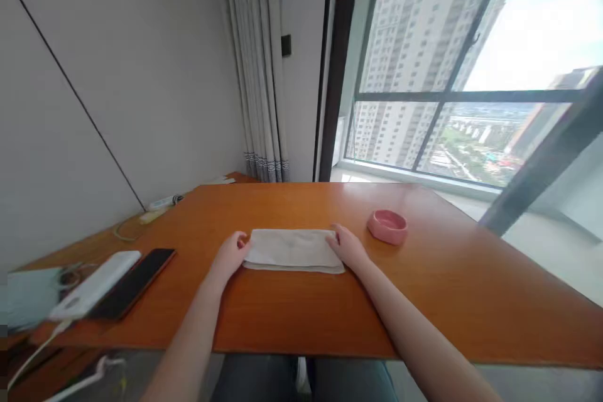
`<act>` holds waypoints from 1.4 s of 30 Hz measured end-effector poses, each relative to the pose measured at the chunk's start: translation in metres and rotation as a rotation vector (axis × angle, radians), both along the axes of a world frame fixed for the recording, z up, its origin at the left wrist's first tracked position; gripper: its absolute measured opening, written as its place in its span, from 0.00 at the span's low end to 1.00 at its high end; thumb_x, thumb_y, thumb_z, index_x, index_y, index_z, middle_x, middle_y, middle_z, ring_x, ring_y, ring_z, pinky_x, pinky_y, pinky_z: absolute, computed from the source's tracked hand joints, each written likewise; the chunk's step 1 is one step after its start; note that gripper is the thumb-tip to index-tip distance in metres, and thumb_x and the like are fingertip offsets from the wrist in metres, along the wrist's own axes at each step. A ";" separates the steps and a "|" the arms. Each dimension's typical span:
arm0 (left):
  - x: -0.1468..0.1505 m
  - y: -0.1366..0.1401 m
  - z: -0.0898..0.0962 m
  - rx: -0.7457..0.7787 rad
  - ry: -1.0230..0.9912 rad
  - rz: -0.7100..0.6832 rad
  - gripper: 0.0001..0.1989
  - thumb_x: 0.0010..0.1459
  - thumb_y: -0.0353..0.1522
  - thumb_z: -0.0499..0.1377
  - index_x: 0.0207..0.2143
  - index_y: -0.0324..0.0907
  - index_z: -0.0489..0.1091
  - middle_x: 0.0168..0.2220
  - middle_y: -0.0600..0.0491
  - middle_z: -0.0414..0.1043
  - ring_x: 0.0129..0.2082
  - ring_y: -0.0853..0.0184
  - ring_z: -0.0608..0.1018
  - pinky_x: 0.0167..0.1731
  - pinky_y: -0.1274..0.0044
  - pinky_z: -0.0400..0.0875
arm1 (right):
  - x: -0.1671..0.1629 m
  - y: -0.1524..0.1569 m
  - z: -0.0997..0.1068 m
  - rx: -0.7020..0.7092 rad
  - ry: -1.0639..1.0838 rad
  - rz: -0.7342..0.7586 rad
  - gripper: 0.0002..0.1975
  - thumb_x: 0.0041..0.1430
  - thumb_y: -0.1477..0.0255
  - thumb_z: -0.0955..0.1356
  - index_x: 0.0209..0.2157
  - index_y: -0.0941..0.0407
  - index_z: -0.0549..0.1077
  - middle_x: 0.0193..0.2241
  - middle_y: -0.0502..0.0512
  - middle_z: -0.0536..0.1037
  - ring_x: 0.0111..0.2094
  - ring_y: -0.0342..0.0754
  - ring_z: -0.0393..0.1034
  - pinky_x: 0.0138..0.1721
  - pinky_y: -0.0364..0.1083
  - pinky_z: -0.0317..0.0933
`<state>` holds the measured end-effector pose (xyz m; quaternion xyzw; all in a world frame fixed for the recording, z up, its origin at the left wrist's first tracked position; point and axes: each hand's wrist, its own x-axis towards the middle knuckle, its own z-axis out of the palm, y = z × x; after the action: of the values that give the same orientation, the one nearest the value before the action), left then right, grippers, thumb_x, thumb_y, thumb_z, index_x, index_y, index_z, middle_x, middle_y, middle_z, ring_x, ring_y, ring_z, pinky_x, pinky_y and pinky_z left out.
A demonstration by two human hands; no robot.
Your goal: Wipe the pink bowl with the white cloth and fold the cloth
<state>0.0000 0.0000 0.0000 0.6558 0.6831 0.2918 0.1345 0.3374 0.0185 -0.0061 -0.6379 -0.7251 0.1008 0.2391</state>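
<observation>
A white cloth (292,250), folded into a long flat strip, lies crosswise on the wooden table in front of me. Its near edge shows at least two layers, slightly offset. At its left end, my left hand (232,255) has curled fingers that pinch the edge near the far corner. My right hand (347,247) grips the opposite end, thumb and fingers closed at the upper right part of the cloth. The undersides of the fingers are hidden on both hands.
A pink bowl (388,227) stands right of the cloth. On the left lie a black phone (134,282) and a white power bank (97,284) with a cable plugged in. The table's front edge (301,352) is just above my lap. A large window fills the right background.
</observation>
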 end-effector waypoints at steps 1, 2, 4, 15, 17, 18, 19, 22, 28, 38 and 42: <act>0.002 -0.001 -0.003 0.000 0.032 -0.023 0.14 0.55 0.40 0.51 0.38 0.39 0.66 0.31 0.50 0.69 0.32 0.65 0.72 0.33 0.76 0.63 | 0.005 -0.002 0.003 -0.033 -0.007 -0.029 0.21 0.59 0.63 0.61 0.50 0.59 0.65 0.37 0.59 0.75 0.38 0.50 0.69 0.37 0.44 0.56; 0.003 -0.001 -0.005 -0.005 0.058 -0.040 0.13 0.55 0.40 0.51 0.35 0.40 0.66 0.30 0.51 0.69 0.31 0.65 0.72 0.32 0.76 0.63 | 0.010 -0.004 0.006 -0.064 -0.010 -0.047 0.20 0.58 0.62 0.61 0.49 0.59 0.66 0.36 0.59 0.76 0.37 0.51 0.69 0.36 0.44 0.56; 0.005 -0.003 -0.008 -0.026 0.094 -0.062 0.12 0.55 0.40 0.51 0.32 0.41 0.65 0.29 0.52 0.69 0.30 0.66 0.71 0.30 0.77 0.61 | 0.017 -0.008 0.010 -0.124 -0.003 -0.052 0.19 0.57 0.62 0.62 0.46 0.59 0.68 0.35 0.59 0.76 0.37 0.51 0.69 0.36 0.44 0.56; 0.007 -0.011 -0.002 -0.121 0.120 -0.059 0.10 0.54 0.37 0.52 0.38 0.43 0.64 0.28 0.55 0.69 0.28 0.68 0.71 0.26 0.78 0.58 | 0.010 -0.022 0.018 -0.163 0.082 0.011 0.13 0.51 0.77 0.63 0.40 0.56 0.68 0.22 0.48 0.70 0.24 0.43 0.63 0.25 0.41 0.49; 0.008 -0.012 -0.001 -0.098 0.114 -0.046 0.10 0.55 0.36 0.51 0.38 0.43 0.64 0.29 0.55 0.68 0.28 0.68 0.71 0.26 0.78 0.58 | 0.012 -0.022 0.019 -0.155 0.065 0.000 0.07 0.52 0.75 0.63 0.35 0.56 0.68 0.22 0.48 0.70 0.25 0.42 0.63 0.25 0.41 0.48; 0.009 -0.012 -0.001 -0.086 0.116 -0.032 0.10 0.55 0.37 0.51 0.38 0.43 0.64 0.29 0.54 0.68 0.28 0.68 0.71 0.26 0.78 0.58 | 0.012 -0.022 0.019 -0.166 0.056 -0.002 0.06 0.51 0.73 0.64 0.34 0.56 0.67 0.23 0.49 0.70 0.25 0.43 0.63 0.25 0.41 0.48; 0.010 -0.013 0.000 -0.081 0.115 -0.022 0.10 0.55 0.37 0.50 0.39 0.43 0.64 0.29 0.54 0.68 0.28 0.68 0.71 0.26 0.78 0.58 | 0.012 -0.023 0.019 -0.186 0.047 -0.003 0.08 0.51 0.71 0.66 0.34 0.56 0.67 0.24 0.49 0.71 0.26 0.43 0.63 0.26 0.41 0.49; 0.011 -0.014 -0.001 -0.112 0.108 -0.044 0.13 0.55 0.39 0.50 0.40 0.43 0.64 0.28 0.55 0.68 0.27 0.68 0.71 0.25 0.78 0.57 | 0.010 -0.025 0.019 -0.259 0.040 0.033 0.12 0.48 0.69 0.68 0.36 0.57 0.67 0.24 0.49 0.71 0.26 0.44 0.64 0.26 0.41 0.50; 0.013 -0.016 -0.002 -0.121 0.145 -0.066 0.14 0.54 0.41 0.52 0.39 0.43 0.64 0.28 0.54 0.67 0.28 0.66 0.71 0.26 0.77 0.58 | 0.009 -0.030 0.024 -0.301 -0.006 0.080 0.11 0.48 0.72 0.68 0.37 0.56 0.69 0.23 0.48 0.69 0.26 0.43 0.63 0.27 0.41 0.50; 0.016 -0.014 -0.003 -0.062 0.164 -0.163 0.08 0.54 0.37 0.51 0.28 0.43 0.60 0.31 0.51 0.67 0.32 0.64 0.70 0.31 0.75 0.60 | 0.025 -0.039 0.023 -0.383 0.104 0.367 0.04 0.42 0.79 0.64 0.23 0.57 0.66 0.20 0.45 0.62 0.23 0.40 0.56 0.24 0.39 0.49; 0.019 -0.014 0.002 0.027 0.146 -0.139 0.08 0.56 0.37 0.50 0.27 0.43 0.61 0.31 0.52 0.67 0.32 0.64 0.70 0.32 0.75 0.60 | 0.021 -0.041 0.035 -0.274 0.176 0.347 0.03 0.42 0.79 0.62 0.22 0.57 0.64 0.20 0.45 0.61 0.23 0.40 0.55 0.25 0.39 0.49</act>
<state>0.0192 -0.0144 0.0024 0.7229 0.6399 0.2425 0.0955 0.3580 -0.0228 0.0284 -0.5191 -0.7798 0.2928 0.1916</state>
